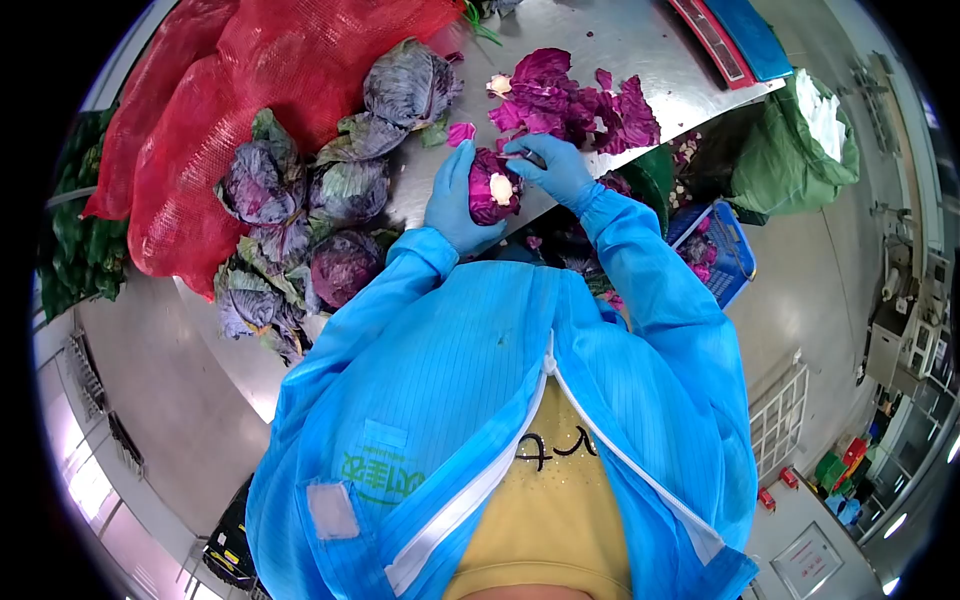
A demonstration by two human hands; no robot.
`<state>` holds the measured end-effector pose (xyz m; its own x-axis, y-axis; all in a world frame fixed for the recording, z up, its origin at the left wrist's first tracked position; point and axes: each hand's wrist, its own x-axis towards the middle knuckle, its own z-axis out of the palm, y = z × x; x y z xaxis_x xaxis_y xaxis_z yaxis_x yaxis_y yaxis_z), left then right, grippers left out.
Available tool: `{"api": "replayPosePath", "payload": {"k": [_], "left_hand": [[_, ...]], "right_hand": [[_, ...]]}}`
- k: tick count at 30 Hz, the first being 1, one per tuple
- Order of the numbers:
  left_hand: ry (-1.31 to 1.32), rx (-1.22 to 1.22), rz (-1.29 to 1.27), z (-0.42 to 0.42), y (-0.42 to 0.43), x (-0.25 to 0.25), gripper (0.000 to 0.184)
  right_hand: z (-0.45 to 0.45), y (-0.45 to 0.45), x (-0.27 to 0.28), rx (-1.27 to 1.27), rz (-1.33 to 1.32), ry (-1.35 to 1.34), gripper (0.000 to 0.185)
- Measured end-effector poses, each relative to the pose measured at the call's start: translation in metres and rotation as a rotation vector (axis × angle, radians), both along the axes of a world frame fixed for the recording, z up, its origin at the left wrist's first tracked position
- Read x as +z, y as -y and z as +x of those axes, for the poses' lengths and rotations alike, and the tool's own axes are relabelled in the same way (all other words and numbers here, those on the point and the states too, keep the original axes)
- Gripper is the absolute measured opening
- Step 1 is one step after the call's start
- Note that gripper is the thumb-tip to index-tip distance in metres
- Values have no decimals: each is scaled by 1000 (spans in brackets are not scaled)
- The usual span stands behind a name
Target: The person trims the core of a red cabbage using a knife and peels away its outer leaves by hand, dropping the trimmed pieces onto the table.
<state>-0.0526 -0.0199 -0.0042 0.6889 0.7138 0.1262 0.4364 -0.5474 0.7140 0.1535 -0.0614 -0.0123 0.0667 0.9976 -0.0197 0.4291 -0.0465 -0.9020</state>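
One red cabbage (484, 183), round, glossy purple with pale cut stem, is held at the edge of the steel table (605, 28). Left hand (457, 203): fingers cupping its side. Right hand (558, 172): fingers pinching a small dark tool (533, 158).

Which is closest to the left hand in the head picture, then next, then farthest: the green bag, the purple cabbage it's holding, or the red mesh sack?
From the left hand:
1. Purple cabbage: touching it, on its right.
2. Red mesh sack: off to the left.
3. Green bag: far right, past the table.
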Motion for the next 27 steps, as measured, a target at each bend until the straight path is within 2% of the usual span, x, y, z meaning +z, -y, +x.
{"api": "replayPosePath", "payload": {"k": [1,3,5,7,9,11,13,15,16,17,19,23,27], "left_hand": [[-2,5,-1,-2,1,0,115],[19,1,4,-6,2,-2,113],[48,-11,11,-8,-1,-3,113],[70,-27,5,-16,6,-6,112],[123,-69,68,-18,4,-14,112],[78,-34,4,-18,6,-11,111],[157,-42,10,-17,2,-12,111],[149,-47,17,-19,3,-15,112],[147,-45,12,-19,3,-16,112],[147,-46,8,-18,2,-17,113],[137,-48,-1,-19,2,-15,112],[111,-82,27,-17,2,-11,111],[149,-142,110,-15,4,-11,110]], "right_hand": [[0,-4,4,5,-1,-2,42],[1,-15,10,-34,30,377,32],[7,-29,1,-75,8,398,29],[19,-38,-20,-482,-156,463,35],[21,-38,-21,-502,-151,454,41],[11,-27,-3,-505,-132,321,47],[12,-26,0,-452,-118,236,54],[14,-24,-6,-136,-233,-95,55],[15,-23,-2,-27,-400,-277,55],[14,-23,0,-27,-397,-278,55],[12,-23,8,78,-608,-167,53],[19,-22,-13,155,-596,-299,49],[24,-20,4,204,-684,-255,40]]}}
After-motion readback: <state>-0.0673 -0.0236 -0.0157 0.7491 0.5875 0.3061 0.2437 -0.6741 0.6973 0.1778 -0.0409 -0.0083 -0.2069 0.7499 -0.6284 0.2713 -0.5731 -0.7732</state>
